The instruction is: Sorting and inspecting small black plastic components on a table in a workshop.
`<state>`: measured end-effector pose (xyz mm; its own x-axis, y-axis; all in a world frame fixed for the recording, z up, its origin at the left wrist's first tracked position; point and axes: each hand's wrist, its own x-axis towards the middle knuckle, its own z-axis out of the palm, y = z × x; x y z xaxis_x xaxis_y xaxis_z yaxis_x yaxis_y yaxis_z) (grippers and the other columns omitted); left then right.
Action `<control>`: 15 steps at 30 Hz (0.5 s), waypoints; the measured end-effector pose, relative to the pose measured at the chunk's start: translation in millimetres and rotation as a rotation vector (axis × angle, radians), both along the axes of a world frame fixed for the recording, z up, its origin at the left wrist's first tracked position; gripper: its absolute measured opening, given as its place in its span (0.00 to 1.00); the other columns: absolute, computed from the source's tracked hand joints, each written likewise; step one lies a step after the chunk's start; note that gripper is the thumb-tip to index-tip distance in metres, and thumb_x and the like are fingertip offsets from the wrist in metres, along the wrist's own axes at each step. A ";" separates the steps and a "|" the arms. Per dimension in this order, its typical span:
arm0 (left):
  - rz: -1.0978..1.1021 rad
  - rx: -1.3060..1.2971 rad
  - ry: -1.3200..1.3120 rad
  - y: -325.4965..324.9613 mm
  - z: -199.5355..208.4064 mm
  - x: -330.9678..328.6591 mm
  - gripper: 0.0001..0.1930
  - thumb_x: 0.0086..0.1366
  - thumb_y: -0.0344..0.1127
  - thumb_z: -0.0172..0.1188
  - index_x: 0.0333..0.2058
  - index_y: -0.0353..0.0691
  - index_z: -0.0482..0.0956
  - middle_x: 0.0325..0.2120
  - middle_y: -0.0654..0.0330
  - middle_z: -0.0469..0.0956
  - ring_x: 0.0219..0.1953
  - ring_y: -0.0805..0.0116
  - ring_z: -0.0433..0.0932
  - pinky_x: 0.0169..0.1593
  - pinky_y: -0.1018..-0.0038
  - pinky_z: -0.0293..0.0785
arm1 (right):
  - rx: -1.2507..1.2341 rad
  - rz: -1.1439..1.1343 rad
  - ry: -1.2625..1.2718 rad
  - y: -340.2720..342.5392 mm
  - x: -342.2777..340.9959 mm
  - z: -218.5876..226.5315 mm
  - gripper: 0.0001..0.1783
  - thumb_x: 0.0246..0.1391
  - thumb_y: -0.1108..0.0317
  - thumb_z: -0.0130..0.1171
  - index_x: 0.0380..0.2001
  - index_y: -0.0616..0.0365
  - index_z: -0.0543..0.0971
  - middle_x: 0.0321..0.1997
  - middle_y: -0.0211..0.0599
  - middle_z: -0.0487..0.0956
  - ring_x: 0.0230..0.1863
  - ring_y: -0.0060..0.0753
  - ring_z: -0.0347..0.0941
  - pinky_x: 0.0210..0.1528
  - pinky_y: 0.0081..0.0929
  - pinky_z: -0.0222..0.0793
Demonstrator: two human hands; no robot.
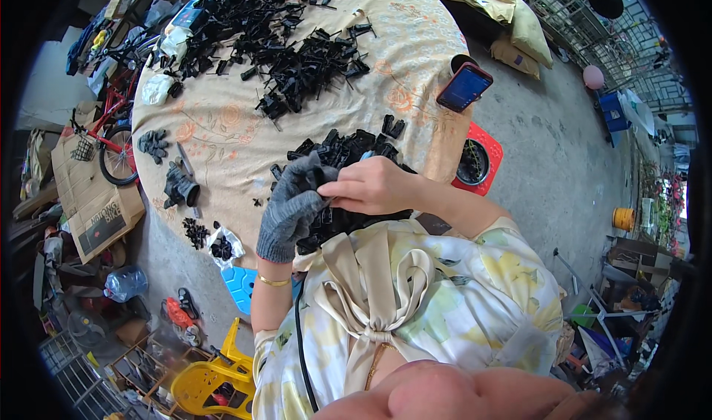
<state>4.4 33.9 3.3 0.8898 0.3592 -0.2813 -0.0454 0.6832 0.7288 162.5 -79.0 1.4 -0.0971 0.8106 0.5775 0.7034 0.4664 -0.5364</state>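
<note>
Parts (222, 34): work appears under way

Table (415, 41) bears a far heap (300, 71) and a smaller near heap (352, 147); finished share cannot be told. Above the near heap, gloved left hand (291, 203) meets bare right hand (377, 184); fingers (343, 190) hide any part, so grip cannot be told.

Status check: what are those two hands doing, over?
Gloved left hand, bare right hand: close together, fingers bent. Anything between them: too hidden to tell. Black parts heaped around both.

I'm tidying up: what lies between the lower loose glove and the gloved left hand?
In the head view, tiny black bits lie on the tablecloth between glove and left hand.
</note>
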 end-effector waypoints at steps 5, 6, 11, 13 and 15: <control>0.036 0.066 -0.038 -0.2 3.6 6.7 0.25 0.53 0.22 0.58 0.51 0.35 0.64 0.42 0.58 0.71 0.43 0.68 0.72 0.47 0.74 0.71 | -0.322 -0.230 0.733 -7.2 -8.4 -3.5 0.07 0.52 0.72 0.53 0.34 0.62 0.77 0.20 0.27 0.72 0.20 0.11 0.61 0.22 0.14 0.59; 0.052 0.069 -0.030 -2.1 2.7 7.8 0.25 0.53 0.22 0.58 0.51 0.35 0.64 0.42 0.58 0.71 0.43 0.68 0.72 0.47 0.74 0.71 | -0.412 -0.202 0.892 -7.1 -11.0 2.3 0.08 0.53 0.71 0.52 0.34 0.63 0.77 0.19 0.24 0.71 0.21 0.10 0.61 0.23 0.12 0.58; 0.108 0.343 0.058 -7.1 -0.7 7.4 0.21 0.53 0.23 0.60 0.46 0.35 0.66 0.42 0.59 0.71 0.43 0.73 0.71 0.49 0.77 0.68 | -0.608 -0.095 1.030 -2.7 -13.9 0.4 0.10 0.56 0.70 0.50 0.37 0.63 0.76 0.20 0.23 0.71 0.23 0.10 0.63 0.25 0.11 0.59; 0.100 0.384 0.098 -9.0 -2.0 6.6 0.20 0.53 0.23 0.60 0.46 0.35 0.66 0.42 0.59 0.71 0.43 0.73 0.70 0.49 0.77 0.68 | -0.624 -0.088 1.013 0.4 -12.5 -6.0 0.10 0.56 0.70 0.50 0.37 0.64 0.76 0.20 0.23 0.71 0.23 0.11 0.63 0.25 0.11 0.59; 0.137 0.511 0.061 -9.9 -5.2 5.0 0.20 0.53 0.23 0.61 0.44 0.35 0.66 0.41 0.59 0.71 0.43 0.73 0.71 0.48 0.77 0.69 | -0.638 -0.080 0.994 1.6 -12.9 -7.8 0.10 0.56 0.70 0.50 0.37 0.64 0.76 0.20 0.24 0.71 0.22 0.11 0.63 0.24 0.12 0.59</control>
<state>9.4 23.9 -1.9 0.8129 0.5754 -0.0896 -0.0565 0.2312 0.9713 149.6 -77.4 -6.4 0.2303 0.9630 -0.1400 -0.1389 -0.1099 -0.9842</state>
